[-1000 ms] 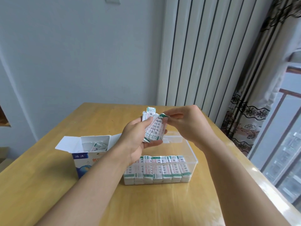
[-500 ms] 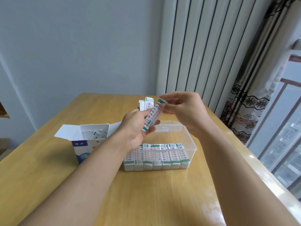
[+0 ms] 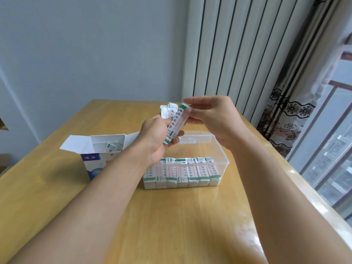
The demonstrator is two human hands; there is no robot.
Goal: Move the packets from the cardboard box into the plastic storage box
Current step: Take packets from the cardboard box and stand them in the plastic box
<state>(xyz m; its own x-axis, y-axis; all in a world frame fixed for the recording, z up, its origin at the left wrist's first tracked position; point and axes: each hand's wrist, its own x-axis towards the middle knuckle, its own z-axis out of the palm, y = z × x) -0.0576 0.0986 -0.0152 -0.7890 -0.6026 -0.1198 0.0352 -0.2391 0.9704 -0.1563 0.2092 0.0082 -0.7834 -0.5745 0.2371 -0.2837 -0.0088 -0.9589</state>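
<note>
Both hands raised over plastic storage box [image 3: 219, 149]: left hand [image 3: 154, 138] grips packets [image 3: 176, 122], right hand [image 3: 211, 117] pinches top.

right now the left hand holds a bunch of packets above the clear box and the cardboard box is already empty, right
Not quite. The cardboard box is not empty: the head view shows at least one packet inside it. The rest holds: the left hand grips a bunch of packets above the clear box.
</note>
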